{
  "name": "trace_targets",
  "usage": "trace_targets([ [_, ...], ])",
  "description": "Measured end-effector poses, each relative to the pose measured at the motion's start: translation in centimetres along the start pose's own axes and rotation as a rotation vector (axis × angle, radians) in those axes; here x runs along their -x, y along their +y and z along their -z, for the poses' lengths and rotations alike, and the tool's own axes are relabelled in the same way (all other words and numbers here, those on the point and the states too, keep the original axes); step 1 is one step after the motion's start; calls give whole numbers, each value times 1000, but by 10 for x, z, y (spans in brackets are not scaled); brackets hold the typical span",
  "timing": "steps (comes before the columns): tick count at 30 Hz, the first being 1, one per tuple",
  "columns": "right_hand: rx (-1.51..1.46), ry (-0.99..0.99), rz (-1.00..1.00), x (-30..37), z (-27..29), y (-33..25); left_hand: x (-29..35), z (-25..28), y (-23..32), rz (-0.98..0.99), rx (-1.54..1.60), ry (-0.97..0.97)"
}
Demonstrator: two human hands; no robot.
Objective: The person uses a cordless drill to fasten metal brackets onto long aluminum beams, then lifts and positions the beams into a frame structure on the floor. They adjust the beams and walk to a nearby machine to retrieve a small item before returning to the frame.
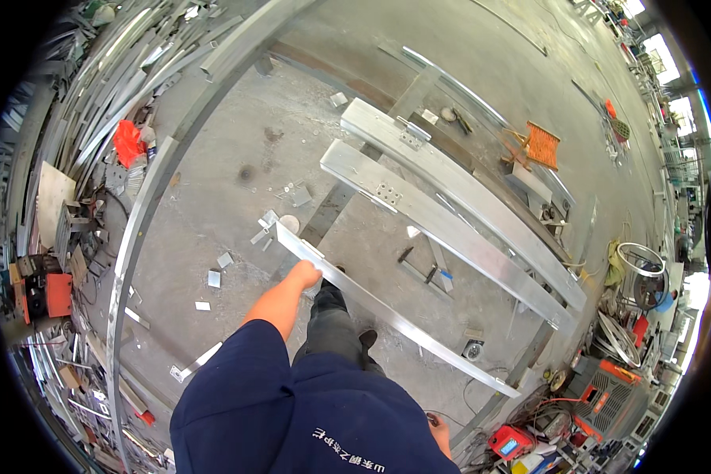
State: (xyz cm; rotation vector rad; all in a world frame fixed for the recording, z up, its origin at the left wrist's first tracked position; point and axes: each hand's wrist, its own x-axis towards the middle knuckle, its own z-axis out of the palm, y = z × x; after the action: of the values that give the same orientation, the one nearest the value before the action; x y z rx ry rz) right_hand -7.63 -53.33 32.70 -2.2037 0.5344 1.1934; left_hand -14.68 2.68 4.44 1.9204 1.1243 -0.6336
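My left hand (304, 273) is closed round a long silver metal bar (395, 317), near its upper left end. The bar slants from there down to the right, in front of my legs. Low down by my right side, my right hand (439, 433) shows only in part. Its fingers look curled at a small dark thing too hidden to name. Beyond the bar lie two thick metal beams (450, 207), side by side, with plates with holes near their left ends. A hammer (405, 254) and a blue-handled tool (445, 275) lie on the floor between bar and beams.
A long curved metal rail (138, 229) runs along the left, with heaped metal strips (103, 118) behind. Small square plates (214, 278) lie scattered on the floor. An orange woven stool (542, 146) stands far right; a red machine (510, 444) and cables crowd the lower right.
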Motion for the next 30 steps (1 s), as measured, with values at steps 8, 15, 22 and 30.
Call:
trace_targets([
  [8,-52,-156,363,-59,30,-44,134,-8,-76,212,-87,73],
  [15,-863,-1026,1331,70,84,-251,293,-33,-74,302,255,319],
  [22,-802,-1828,1684,218,153,-276,403,-142,-180,487,129,109],
  [30,-973,-1751,1592,253,125,-246,440,-156,-201,598,297,8],
])
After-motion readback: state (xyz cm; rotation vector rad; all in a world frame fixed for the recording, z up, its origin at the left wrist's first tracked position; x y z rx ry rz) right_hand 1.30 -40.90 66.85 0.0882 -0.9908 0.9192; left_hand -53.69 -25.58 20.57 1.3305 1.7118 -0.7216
